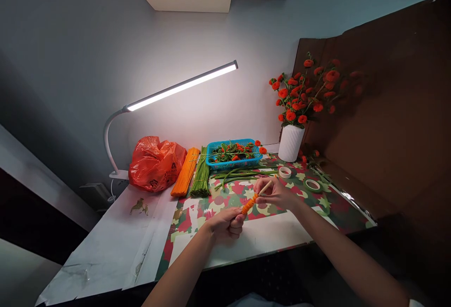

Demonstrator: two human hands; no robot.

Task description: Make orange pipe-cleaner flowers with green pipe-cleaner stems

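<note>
An orange pipe cleaner (250, 204) is wound in a coil around a pale wooden stick (265, 188), held slanted above the table's front part. My left hand (225, 222) is closed on the lower end of the coil, fingers curled in. At the upper end, my right hand (276, 194) pinches the stick near where the coil stops. The lower end of the stick is hidden by the coil and my left fingers. A white sheet (257, 234) lies beneath both hands.
Bundles of orange pipe cleaners (185, 173) and green pipe cleaners (201, 175) lie beside a red plastic bag (155, 163). Behind are a blue basket (234, 162) of flower pieces, green stems (243, 174), tape rolls (284, 172), a white vase (291, 143) with orange flowers, and a lit lamp (183, 86).
</note>
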